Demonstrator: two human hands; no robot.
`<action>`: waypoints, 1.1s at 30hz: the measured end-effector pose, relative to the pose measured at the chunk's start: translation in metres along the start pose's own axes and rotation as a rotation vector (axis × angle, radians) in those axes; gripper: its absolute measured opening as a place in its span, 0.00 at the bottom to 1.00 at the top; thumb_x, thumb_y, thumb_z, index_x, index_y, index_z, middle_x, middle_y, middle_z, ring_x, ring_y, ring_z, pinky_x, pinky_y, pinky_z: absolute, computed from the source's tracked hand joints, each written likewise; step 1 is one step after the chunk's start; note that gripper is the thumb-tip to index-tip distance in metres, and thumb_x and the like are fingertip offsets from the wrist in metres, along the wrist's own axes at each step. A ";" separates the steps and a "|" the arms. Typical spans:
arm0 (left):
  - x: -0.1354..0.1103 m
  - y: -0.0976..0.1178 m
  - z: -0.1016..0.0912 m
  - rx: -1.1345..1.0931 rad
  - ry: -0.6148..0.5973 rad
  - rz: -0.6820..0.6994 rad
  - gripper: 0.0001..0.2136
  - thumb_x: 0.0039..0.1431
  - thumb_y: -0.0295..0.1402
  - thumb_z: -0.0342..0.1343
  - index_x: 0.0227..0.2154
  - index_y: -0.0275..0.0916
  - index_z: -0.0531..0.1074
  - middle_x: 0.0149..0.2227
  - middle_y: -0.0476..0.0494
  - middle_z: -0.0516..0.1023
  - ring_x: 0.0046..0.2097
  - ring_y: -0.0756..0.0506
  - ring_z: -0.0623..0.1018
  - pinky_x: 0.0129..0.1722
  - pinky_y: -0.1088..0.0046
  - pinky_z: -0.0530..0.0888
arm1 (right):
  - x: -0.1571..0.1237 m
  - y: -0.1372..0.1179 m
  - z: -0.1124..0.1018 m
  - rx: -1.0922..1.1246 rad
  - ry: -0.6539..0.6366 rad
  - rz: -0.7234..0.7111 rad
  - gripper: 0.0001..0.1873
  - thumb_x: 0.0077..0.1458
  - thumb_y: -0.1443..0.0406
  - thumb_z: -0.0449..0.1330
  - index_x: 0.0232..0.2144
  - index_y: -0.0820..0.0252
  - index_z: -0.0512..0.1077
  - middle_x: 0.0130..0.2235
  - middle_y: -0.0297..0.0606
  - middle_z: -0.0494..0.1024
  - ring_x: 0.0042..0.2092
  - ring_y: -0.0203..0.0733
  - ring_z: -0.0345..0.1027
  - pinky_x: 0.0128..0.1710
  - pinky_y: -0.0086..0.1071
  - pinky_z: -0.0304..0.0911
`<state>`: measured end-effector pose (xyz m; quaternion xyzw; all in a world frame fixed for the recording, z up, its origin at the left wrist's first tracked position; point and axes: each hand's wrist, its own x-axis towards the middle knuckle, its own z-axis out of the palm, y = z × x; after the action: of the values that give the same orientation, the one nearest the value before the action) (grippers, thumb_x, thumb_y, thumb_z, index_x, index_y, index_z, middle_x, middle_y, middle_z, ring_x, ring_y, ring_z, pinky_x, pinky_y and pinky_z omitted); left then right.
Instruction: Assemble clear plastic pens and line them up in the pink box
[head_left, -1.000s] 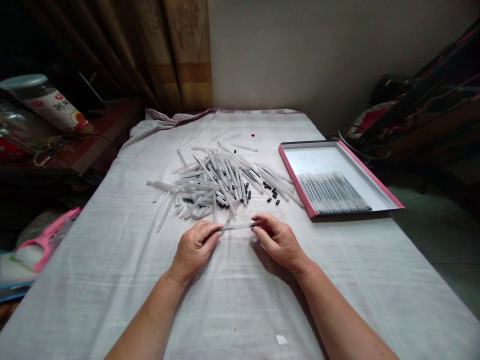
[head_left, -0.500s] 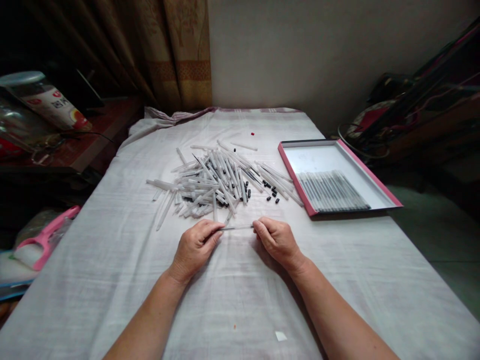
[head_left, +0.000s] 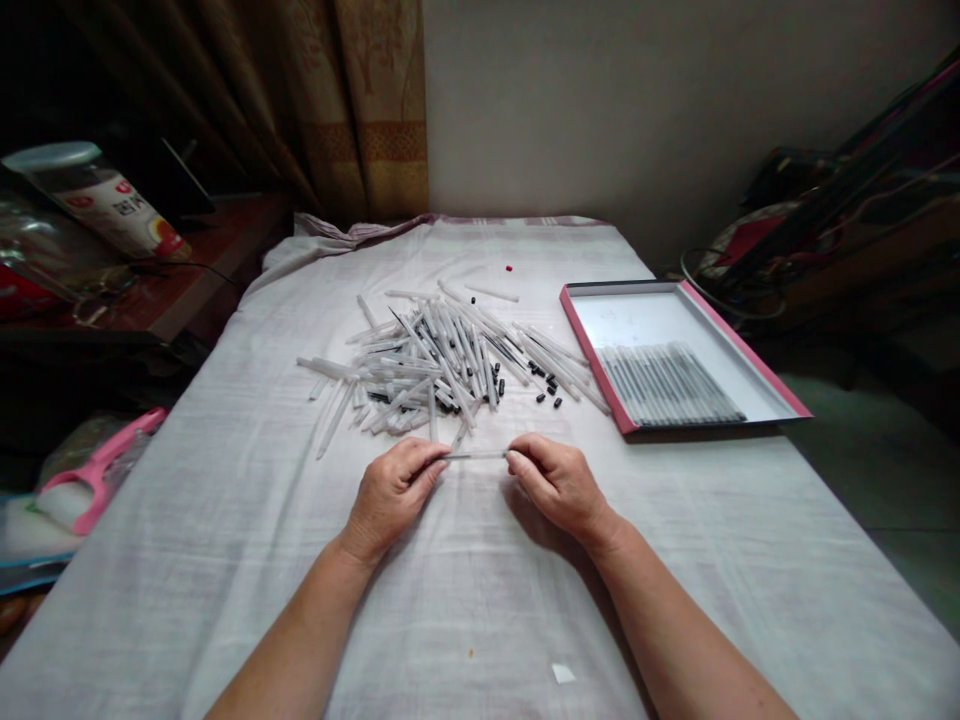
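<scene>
Between my two hands a slim pen [head_left: 480,455] is held level, dark along its left stretch and translucent toward the right. My left hand [head_left: 397,490] pinches its left end between thumb and fingers. At the other end, the thumb and curled fingers of my right hand [head_left: 559,487] are closed on the tip, which they hide. Just beyond the hands lies a loose pile of clear pen barrels [head_left: 420,360], with thin dark refills among them. Small black caps [head_left: 551,384] are scattered at the pile's right side.
A pink-edged box lid [head_left: 720,315] at the right holds a row of pens [head_left: 667,380]. A tiny red piece [head_left: 508,268] lies near the back, and a white scrap [head_left: 562,673] near the front. Left of the table are a pink-handled item [head_left: 97,475] and a jar [head_left: 112,200].
A little more of the pen's dark stretch shows beside my left hand. Both hands keep their grip in nearly the same place; the whole view has shifted slightly.
</scene>
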<state>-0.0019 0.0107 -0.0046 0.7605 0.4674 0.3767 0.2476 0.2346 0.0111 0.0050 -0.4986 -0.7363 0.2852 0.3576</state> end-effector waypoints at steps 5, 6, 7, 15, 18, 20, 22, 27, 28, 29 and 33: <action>-0.001 -0.001 -0.001 -0.001 -0.031 0.000 0.08 0.63 0.30 0.55 0.42 0.40 0.78 0.37 0.43 0.79 0.39 0.47 0.79 0.40 0.73 0.75 | 0.001 0.003 0.002 -0.004 -0.025 0.035 0.21 0.62 0.60 0.50 0.17 0.57 0.61 0.18 0.30 0.66 0.21 0.32 0.59 0.24 0.27 0.55; -0.001 -0.001 -0.001 -0.001 -0.030 -0.005 0.08 0.63 0.30 0.55 0.42 0.40 0.78 0.37 0.43 0.80 0.39 0.47 0.79 0.40 0.73 0.75 | 0.001 0.004 0.002 0.012 -0.029 0.041 0.21 0.62 0.60 0.50 0.17 0.57 0.62 0.18 0.30 0.67 0.21 0.32 0.60 0.24 0.26 0.56; -0.001 -0.001 -0.001 0.000 -0.026 -0.010 0.08 0.63 0.30 0.55 0.41 0.40 0.78 0.37 0.43 0.80 0.39 0.47 0.79 0.40 0.73 0.75 | 0.000 0.004 0.001 0.034 -0.039 0.043 0.20 0.62 0.60 0.50 0.19 0.57 0.64 0.19 0.30 0.69 0.21 0.33 0.62 0.24 0.26 0.57; 0.000 0.000 -0.001 -0.013 0.005 -0.038 0.07 0.61 0.30 0.56 0.39 0.40 0.78 0.35 0.44 0.80 0.38 0.47 0.80 0.39 0.73 0.76 | 0.000 0.000 -0.003 0.066 -0.076 -0.001 0.17 0.63 0.62 0.49 0.23 0.58 0.68 0.23 0.33 0.73 0.26 0.35 0.67 0.28 0.27 0.61; 0.000 0.001 -0.001 -0.034 0.015 -0.021 0.07 0.61 0.29 0.56 0.39 0.40 0.78 0.36 0.44 0.80 0.39 0.47 0.79 0.40 0.73 0.76 | 0.000 -0.001 0.001 0.113 -0.065 0.052 0.20 0.63 0.61 0.48 0.19 0.57 0.64 0.20 0.31 0.69 0.22 0.33 0.64 0.25 0.27 0.58; -0.001 0.003 0.000 -0.042 0.033 -0.010 0.07 0.62 0.29 0.56 0.40 0.40 0.78 0.36 0.43 0.80 0.39 0.47 0.79 0.40 0.73 0.76 | 0.000 0.000 0.004 0.152 -0.051 0.099 0.23 0.63 0.59 0.47 0.18 0.57 0.63 0.18 0.31 0.67 0.21 0.33 0.62 0.24 0.27 0.57; 0.000 0.005 0.001 -0.049 0.060 -0.001 0.07 0.61 0.29 0.56 0.40 0.39 0.78 0.36 0.43 0.80 0.39 0.47 0.79 0.40 0.73 0.76 | 0.000 0.001 0.006 0.178 -0.033 0.150 0.24 0.64 0.57 0.47 0.17 0.57 0.62 0.16 0.30 0.65 0.19 0.33 0.60 0.23 0.27 0.56; 0.001 0.010 0.003 -0.066 0.103 0.002 0.06 0.61 0.28 0.57 0.39 0.40 0.78 0.36 0.43 0.79 0.39 0.47 0.79 0.39 0.74 0.76 | 0.001 0.002 0.006 0.212 -0.018 0.191 0.24 0.64 0.55 0.47 0.17 0.56 0.61 0.17 0.30 0.65 0.20 0.34 0.60 0.22 0.27 0.56; 0.001 0.009 0.003 -0.071 0.098 0.000 0.06 0.60 0.28 0.57 0.39 0.40 0.78 0.36 0.44 0.79 0.38 0.47 0.79 0.39 0.74 0.76 | 0.001 0.002 0.006 0.214 -0.009 0.186 0.23 0.63 0.55 0.48 0.19 0.57 0.63 0.18 0.31 0.66 0.21 0.34 0.61 0.23 0.27 0.57; 0.001 0.009 0.003 -0.074 0.092 -0.002 0.06 0.60 0.28 0.57 0.39 0.40 0.78 0.36 0.44 0.79 0.38 0.47 0.79 0.39 0.74 0.76 | 0.000 0.002 0.005 0.212 0.002 0.180 0.20 0.63 0.56 0.49 0.22 0.57 0.65 0.20 0.31 0.68 0.21 0.34 0.62 0.23 0.27 0.58; 0.001 0.007 0.002 -0.073 0.087 0.004 0.06 0.60 0.27 0.57 0.38 0.39 0.78 0.35 0.44 0.80 0.38 0.47 0.79 0.39 0.74 0.75 | 0.000 0.002 0.005 0.183 0.025 0.148 0.14 0.62 0.59 0.51 0.26 0.57 0.67 0.24 0.32 0.72 0.24 0.34 0.65 0.25 0.26 0.60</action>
<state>0.0032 0.0088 -0.0002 0.7348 0.4620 0.4268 0.2539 0.2319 0.0114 0.0009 -0.5206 -0.6637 0.3705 0.3888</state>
